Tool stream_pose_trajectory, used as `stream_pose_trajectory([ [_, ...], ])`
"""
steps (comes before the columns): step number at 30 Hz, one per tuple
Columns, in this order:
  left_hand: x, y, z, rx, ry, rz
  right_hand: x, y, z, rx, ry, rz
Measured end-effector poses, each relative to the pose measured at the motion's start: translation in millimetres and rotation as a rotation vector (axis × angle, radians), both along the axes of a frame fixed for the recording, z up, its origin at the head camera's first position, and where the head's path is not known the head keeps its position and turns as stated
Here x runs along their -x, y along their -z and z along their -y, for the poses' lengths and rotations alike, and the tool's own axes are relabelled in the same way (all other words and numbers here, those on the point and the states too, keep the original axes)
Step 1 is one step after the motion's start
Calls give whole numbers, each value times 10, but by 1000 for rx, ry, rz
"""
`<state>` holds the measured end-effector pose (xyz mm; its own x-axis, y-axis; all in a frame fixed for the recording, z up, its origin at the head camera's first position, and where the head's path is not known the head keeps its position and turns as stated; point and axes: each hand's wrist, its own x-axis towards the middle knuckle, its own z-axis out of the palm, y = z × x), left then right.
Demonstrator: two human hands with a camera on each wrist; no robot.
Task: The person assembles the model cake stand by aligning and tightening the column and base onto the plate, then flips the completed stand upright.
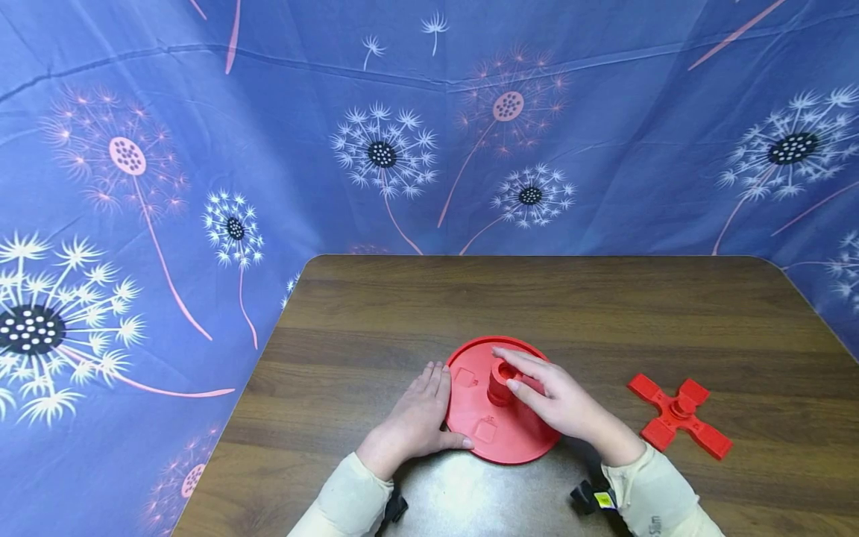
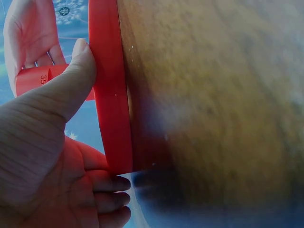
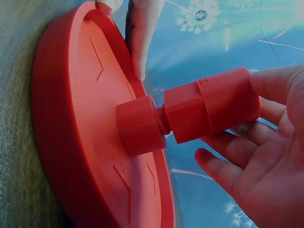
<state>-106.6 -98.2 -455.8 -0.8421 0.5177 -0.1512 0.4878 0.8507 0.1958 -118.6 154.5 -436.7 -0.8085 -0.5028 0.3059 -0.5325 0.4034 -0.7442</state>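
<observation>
A round red base (image 1: 510, 444) with a raised rim lies on the table, with a thick post (image 3: 137, 126) at its centre. Fingers straight, my left hand (image 1: 419, 414) rests against the base's left rim, its thumb by the front edge. My right hand (image 1: 567, 399) pinches a red block (image 3: 209, 104), part flat-sided and part rounded, between thumb and fingers. One end of that block meets the narrow neck on top of the post. Raised marks show on the block's side. Angular outlines are moulded into the base's floor.
Right of my right hand lies a red four-armed cross (image 1: 683, 406) with a knob at its middle. The wooden table (image 1: 376, 306) ends at a blue cloth (image 1: 282, 149) with dandelion prints, hung behind and to the left. Black wrist devices sit under both sleeves.
</observation>
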Motion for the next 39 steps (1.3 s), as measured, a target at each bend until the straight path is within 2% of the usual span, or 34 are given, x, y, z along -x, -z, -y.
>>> stream_pose_trajectory([
  [7,-5,-6,-3,6,-1,4,-18,11,51,10,157,29],
  [19,8,1,-5,19,-7,5,-50,115,195,53,328,-42],
  [27,8,9,-6,11,-8,12,-63,139,250,27,383,-98],
  [35,2,2,-5,8,-9,20,-59,146,255,12,385,-131],
  [39,7,0,1,3,-10,18,-58,119,230,-34,364,-124],
])
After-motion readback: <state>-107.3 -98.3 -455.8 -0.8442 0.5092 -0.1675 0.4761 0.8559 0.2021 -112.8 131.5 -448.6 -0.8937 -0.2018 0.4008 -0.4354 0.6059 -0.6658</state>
